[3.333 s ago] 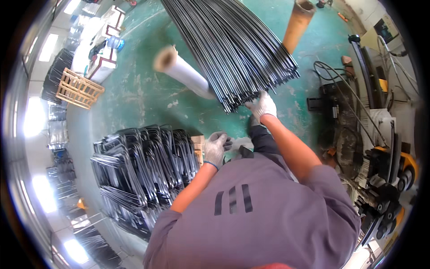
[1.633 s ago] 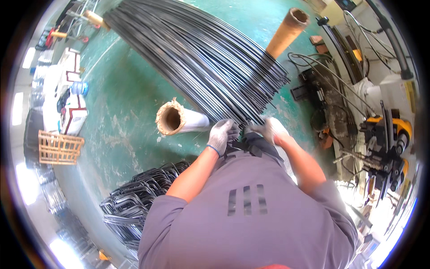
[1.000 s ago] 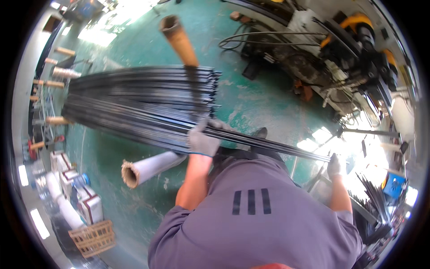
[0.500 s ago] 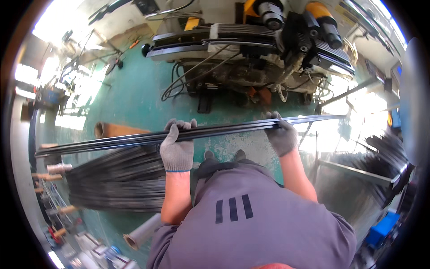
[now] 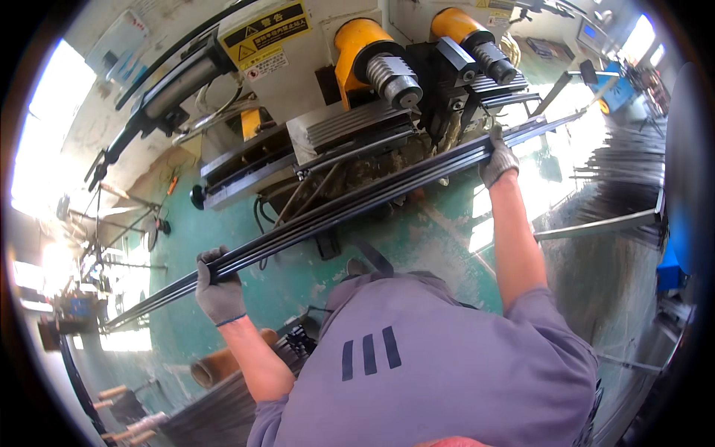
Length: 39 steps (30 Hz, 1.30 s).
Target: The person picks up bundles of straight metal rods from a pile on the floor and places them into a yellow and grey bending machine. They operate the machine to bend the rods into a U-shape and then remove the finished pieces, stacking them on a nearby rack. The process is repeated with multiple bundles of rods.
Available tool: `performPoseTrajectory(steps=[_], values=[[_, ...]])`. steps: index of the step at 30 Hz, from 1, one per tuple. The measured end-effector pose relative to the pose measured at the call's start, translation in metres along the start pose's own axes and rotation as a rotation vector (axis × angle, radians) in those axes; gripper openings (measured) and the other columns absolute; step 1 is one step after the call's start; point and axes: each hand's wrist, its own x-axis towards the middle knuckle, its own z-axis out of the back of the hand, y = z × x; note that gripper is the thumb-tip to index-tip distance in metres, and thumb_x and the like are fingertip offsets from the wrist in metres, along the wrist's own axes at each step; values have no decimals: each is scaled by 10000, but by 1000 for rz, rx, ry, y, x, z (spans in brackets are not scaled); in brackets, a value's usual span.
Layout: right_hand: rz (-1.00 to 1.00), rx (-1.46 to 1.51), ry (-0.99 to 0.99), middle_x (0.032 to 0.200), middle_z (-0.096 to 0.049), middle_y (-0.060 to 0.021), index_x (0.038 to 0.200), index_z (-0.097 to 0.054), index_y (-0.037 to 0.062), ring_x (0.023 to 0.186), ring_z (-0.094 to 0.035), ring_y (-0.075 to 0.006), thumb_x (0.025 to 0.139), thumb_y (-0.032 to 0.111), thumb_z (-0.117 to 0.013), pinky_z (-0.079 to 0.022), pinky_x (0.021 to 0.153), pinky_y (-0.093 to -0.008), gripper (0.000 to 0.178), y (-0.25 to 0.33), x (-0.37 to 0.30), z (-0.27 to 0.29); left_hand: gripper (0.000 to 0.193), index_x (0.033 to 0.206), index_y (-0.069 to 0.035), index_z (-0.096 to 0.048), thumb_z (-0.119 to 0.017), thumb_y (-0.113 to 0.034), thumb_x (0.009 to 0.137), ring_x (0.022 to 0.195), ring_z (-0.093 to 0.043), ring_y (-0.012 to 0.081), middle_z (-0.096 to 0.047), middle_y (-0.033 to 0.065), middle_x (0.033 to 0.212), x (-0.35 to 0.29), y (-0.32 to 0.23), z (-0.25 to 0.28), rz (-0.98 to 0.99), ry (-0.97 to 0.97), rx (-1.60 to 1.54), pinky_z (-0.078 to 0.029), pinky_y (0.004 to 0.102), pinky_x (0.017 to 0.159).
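Several long dark bars [image 5: 350, 203] are up in the air right now, held as one loose bundle across the front of the body, above the green floor [image 5: 287, 298]. Can't get an exact count, they overlap too much. The left grip [image 5: 220, 292] is a gloved hand wrapped around them toward the left end, and the right grip [image 5: 500, 162] is clamped on the same bundle farther along to the right. Both ends stick out well past the hands.

Behind the bundle sits a big machine [image 5: 350, 127] with orange motor housings [image 5: 363, 41]. The bars cross in front of its right part in this view; can't tell if anything touches. Down at lower left there's a pile of similar bars [image 5: 223, 410] with a brown tube [image 5: 234, 363] beside it, and more dark bars are bunched on a rack [image 5: 596, 225] at right.

My read: this is the two-handed carry step. As I see it, the next move calls for both hands shifting together, squeezing evenly so no bar slides out, and watching those long ends around the machine and rack.
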Motion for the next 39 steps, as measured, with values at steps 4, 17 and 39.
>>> performPoseTrajectory(steps=[4,17,39], values=[[2,-99,94,1083,-798,-142,1179,-698,0,912,-764,-280,1029,240,-755,-638,890,-409,289,-35,9,-55,271,1156,50,-648,-519,-187,1129,1116,-690,367,-711,201,1133,77,11,2,35,-196,122,-549,533,1121],[-72,-413,199,1039,-744,-59,1183,-684,92,882,-719,-218,959,155,-734,-566,762,-355,237,-119,77,-120,288,1219,46,-658,-521,-194,1138,1192,-684,352,-716,183,1211,161,144,-70,306,-191,17,-552,522,1120],[35,-337,140,1165,-737,-114,1360,-586,7,966,-744,-232,1042,306,-724,-605,790,-396,458,-111,57,-121,343,1292,28,-664,-531,-246,1134,1263,-647,371,-715,185,1275,194,180,-64,317,-43,-34,-488,565,1168]])
